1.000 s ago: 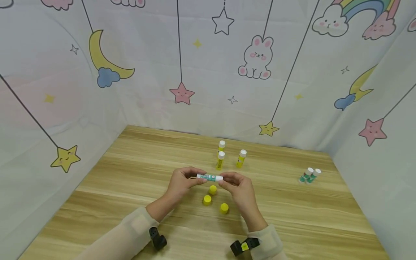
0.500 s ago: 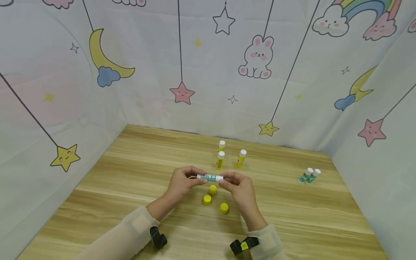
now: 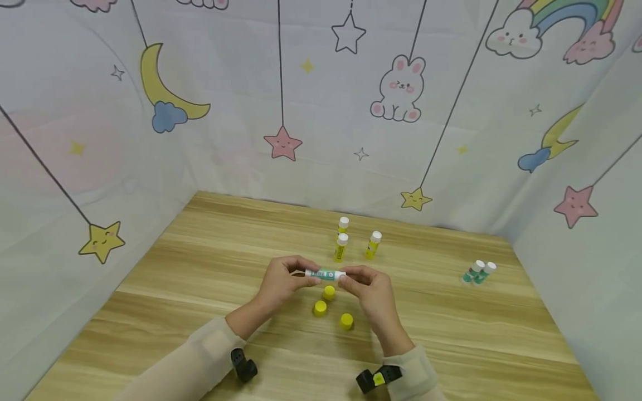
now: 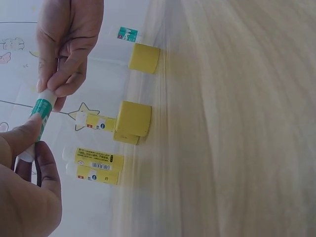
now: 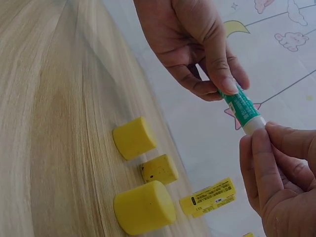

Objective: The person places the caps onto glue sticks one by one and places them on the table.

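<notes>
Between both hands a green-and-white glue stick is held level above the table. My left hand grips its body end between thumb and fingers. At the other end my right hand pinches the white cap, which sits on the tube. Below the hands three yellow caps stand on the table: one cap at the back, another cap at the left, and a third cap nearer me. In the right wrist view the glue stick's label shows green with white print.
Behind the hands stand three yellow glue sticks with white caps: a front one, a back one and a right one. Two green-and-white glue sticks stand together at the right of the wooden table. A printed curtain surrounds its far sides.
Both hands keep their hold on the glue stick in nearly the same place. The head view has shifted very slightly. The caps and standing glue sticks stay where they were.
</notes>
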A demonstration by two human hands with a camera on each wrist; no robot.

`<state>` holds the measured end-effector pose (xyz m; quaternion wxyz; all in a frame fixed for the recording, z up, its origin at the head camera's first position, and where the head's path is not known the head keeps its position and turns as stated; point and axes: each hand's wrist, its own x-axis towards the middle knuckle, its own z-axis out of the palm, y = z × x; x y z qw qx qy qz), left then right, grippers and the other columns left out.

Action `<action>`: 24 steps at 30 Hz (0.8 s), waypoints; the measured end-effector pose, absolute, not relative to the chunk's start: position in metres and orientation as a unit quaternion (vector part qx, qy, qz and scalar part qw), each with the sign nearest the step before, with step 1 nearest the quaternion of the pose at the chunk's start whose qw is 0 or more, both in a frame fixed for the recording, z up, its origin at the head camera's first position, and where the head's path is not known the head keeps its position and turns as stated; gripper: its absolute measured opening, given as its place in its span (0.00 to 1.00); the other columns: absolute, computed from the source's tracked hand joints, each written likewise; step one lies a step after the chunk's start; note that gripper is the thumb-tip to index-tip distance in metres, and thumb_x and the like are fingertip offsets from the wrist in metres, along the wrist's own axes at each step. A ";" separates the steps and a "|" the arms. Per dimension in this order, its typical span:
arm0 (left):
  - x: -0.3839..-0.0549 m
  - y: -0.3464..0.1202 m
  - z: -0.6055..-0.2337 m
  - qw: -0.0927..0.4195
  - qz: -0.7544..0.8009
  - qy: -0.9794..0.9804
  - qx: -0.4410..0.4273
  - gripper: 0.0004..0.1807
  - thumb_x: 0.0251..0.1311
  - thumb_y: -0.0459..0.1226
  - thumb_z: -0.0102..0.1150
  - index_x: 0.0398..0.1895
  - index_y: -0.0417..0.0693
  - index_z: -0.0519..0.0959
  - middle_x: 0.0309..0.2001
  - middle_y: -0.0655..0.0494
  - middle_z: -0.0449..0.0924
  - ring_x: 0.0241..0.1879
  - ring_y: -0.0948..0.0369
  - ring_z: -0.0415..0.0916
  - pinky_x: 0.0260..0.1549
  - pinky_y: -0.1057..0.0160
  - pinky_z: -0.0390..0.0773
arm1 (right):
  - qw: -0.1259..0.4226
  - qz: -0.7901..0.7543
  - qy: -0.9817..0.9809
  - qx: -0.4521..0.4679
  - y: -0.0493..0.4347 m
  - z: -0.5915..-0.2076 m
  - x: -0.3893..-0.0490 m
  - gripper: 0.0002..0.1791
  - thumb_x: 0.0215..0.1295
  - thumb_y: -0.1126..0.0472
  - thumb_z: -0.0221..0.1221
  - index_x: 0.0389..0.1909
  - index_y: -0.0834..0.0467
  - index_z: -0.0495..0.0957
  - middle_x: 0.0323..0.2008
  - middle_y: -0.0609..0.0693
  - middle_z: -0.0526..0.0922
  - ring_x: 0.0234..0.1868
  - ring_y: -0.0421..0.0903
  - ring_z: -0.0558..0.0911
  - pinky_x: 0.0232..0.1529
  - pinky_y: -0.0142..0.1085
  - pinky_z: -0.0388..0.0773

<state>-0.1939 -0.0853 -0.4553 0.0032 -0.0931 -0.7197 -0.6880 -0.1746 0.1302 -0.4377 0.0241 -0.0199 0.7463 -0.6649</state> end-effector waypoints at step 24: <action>-0.195 -0.084 -0.458 -0.013 -0.668 -0.738 -0.098 0.09 0.55 0.28 0.73 0.40 0.40 0.86 0.44 0.48 0.87 0.46 0.54 0.83 0.45 0.64 0.82 | 0.004 -0.594 0.804 -0.010 0.169 -0.424 -0.181 0.12 0.64 0.61 0.70 0.48 0.57 0.86 0.47 0.52 0.86 0.46 0.47 0.84 0.47 0.35 0.83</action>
